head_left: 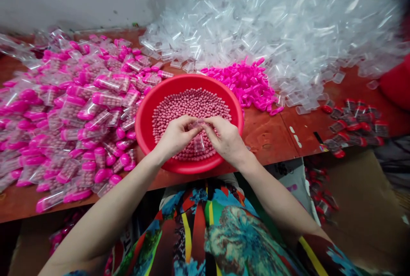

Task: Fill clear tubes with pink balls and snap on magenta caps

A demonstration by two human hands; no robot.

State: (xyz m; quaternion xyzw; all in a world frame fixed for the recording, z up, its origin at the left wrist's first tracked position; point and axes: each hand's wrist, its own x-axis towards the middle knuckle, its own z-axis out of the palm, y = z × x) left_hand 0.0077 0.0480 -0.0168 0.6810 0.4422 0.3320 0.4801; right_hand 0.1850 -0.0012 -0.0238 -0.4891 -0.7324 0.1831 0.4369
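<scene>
Over a red basin (141,135) of pink beads (195,101), my left hand (177,134) and my right hand (226,140) meet at the fingertips. Both pinch a small clear plastic container (200,122) between thumb and fingers; the fingers cover much of it. Just below them, another clear container (199,143) appears against the beads, and whether it lies on them or hangs above I cannot tell. Bright pink caps (246,81) are heaped behind the basin's right side.
Filled containers with pink caps (80,109) are piled left on the red-brown table (269,133). A big mound of clear empty containers (272,24) spreads at the back right. Red-capped containers (355,122) lie far right. Below the table's right edge is a cardboard box (361,199).
</scene>
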